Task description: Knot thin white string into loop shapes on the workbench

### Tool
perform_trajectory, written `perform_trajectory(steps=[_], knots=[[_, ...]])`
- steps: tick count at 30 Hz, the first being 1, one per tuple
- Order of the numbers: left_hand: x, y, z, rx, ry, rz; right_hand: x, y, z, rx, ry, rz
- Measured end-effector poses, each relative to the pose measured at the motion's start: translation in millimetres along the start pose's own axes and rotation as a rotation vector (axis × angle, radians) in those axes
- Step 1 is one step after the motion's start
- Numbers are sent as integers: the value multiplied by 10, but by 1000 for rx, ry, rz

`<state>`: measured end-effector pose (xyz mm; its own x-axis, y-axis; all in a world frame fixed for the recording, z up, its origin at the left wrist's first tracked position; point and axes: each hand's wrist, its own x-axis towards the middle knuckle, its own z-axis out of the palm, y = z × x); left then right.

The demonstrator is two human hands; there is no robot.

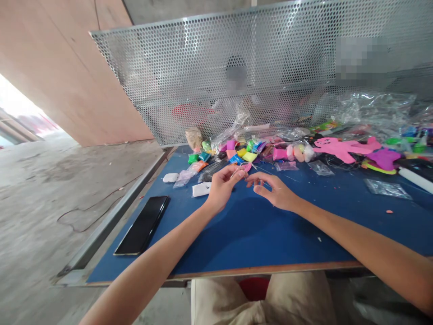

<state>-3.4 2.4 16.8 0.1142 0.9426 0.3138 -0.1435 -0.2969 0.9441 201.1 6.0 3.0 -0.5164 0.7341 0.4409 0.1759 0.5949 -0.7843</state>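
My left hand is closed in a pinch, thumb against forefinger, on a thin pale cord with a small pink piece showing just beyond the fingertips. The exact shape of this piece is too small to make out. Close beside it, my right hand has its fingers bent and somewhat apart, their tips almost at the left thumb. Nothing clearly shows in its grasp. Both hands hover over the blue tabletop, in front of a heap of small coloured packets.
A black phone lies at the left, with a white case farther back. Pink cut-out figure, purple shape and clear plastic bags crowd the back right. A perforated metal screen stands behind the table.
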Motion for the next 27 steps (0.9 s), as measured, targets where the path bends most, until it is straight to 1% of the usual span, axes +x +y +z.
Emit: perform_trajectory(steps=[1, 3, 6, 8, 10, 12, 14, 17, 20, 23, 27], knots=[[27, 6, -51, 39, 14, 37, 5, 21, -52, -17, 1, -20], [69, 17, -137, 106, 26, 72, 23, 63, -140, 41, 85, -48], [68, 28, -160, 159, -7, 36, 59, 85, -190, 160, 161, 4], [21, 36, -96, 150, -57, -28, 75, 57, -172, 261, 159, 53], [-41, 48, -4, 123, -95, -80, 78, 9, -139, 335, 116, 86], [-91, 65, 73, 91, -125, -121, 71, -37, -113, 352, 78, 97], [-118, 83, 113, 69, -138, -150, 62, -68, -101, 342, 82, 92], [-121, 100, 118, 56, -127, -169, 56, -85, -97, 329, 133, 80], [-113, 106, 107, 41, -126, -195, 54, -82, -90, 343, 150, 75], [-109, 114, 95, 15, -153, -244, 46, -73, -81, 381, 129, 79], [-102, 121, 70, -4, -228, -311, 31, -76, -76, 388, 84, 93]])
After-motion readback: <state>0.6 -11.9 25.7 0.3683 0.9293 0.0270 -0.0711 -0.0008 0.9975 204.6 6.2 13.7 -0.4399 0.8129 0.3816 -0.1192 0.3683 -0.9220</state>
